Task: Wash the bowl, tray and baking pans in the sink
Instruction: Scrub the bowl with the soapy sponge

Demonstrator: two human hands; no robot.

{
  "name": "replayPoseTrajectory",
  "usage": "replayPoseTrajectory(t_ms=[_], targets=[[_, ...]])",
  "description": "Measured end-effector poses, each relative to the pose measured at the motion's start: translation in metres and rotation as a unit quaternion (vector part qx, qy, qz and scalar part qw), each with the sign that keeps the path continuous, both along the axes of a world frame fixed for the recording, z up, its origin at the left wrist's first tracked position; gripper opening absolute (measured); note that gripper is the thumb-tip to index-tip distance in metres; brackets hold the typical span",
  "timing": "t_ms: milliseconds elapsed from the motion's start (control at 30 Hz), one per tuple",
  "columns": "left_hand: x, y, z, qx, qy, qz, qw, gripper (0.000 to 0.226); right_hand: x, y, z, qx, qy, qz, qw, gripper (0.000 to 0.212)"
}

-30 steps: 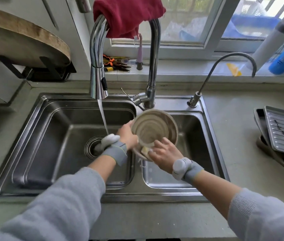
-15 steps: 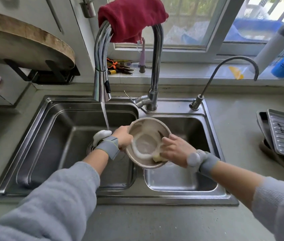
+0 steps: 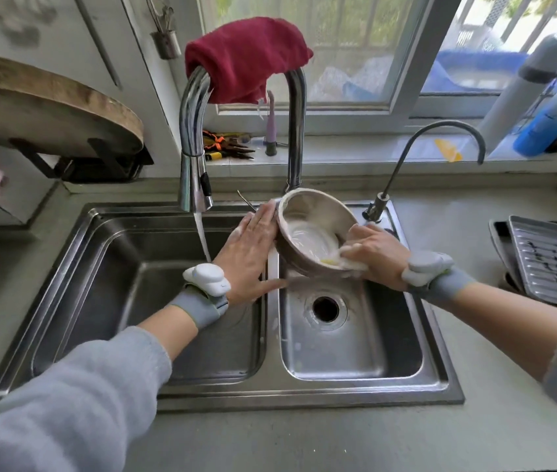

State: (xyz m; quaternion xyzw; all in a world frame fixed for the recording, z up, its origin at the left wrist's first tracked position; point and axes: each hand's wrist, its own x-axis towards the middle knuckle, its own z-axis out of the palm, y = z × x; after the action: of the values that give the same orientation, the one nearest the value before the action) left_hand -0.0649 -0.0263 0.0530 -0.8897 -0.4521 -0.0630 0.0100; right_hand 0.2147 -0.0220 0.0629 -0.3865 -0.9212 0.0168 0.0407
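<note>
A soapy metal bowl is tilted over the divider of the double sink, its mouth facing me. My left hand lies flat against the bowl's left outer wall with straight fingers. My right hand grips a foamy yellow sponge pressed inside the bowl's lower right rim. The grey ridged tray lies stacked on dark baking pans on the counter at the right.
The tall faucet, draped with a red cloth, runs water into the left basin. A thin second tap stands behind the right basin, whose drain is open. A round wooden board sits at the left.
The bowl has shifted right and farther back, over the divider and right basin. My left hand went from holding the rim to lying flat on its side. The sponge hand moved to the lower right rim.
</note>
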Motion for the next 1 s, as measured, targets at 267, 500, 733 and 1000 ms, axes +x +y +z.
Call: replayPoseTrajectory(t_ms=[267, 500, 733, 1000], targets=[[0.026, 0.012, 0.011, 0.047, -0.04, -0.143, 0.988, 0.053, 0.002, 0.005, 0.007, 0.003, -0.025, 0.049, 0.998, 0.022], [0.04, -0.004, 0.007, -0.258, -0.204, 0.035, 0.944, 0.027, -0.003, 0.012, 0.006, 0.048, 0.11, -0.159, 0.98, 0.013], [0.042, -0.023, -0.003, -0.321, -0.51, 0.165, 0.781, 0.037, -0.075, -0.02, -0.008, -0.185, 0.366, -0.277, 0.869, 0.033], [0.037, -0.025, 0.017, -0.27, -0.531, 0.114, 0.795, 0.043, -0.075, -0.011, -0.007, -0.218, 0.483, -0.294, 0.795, 0.035]])
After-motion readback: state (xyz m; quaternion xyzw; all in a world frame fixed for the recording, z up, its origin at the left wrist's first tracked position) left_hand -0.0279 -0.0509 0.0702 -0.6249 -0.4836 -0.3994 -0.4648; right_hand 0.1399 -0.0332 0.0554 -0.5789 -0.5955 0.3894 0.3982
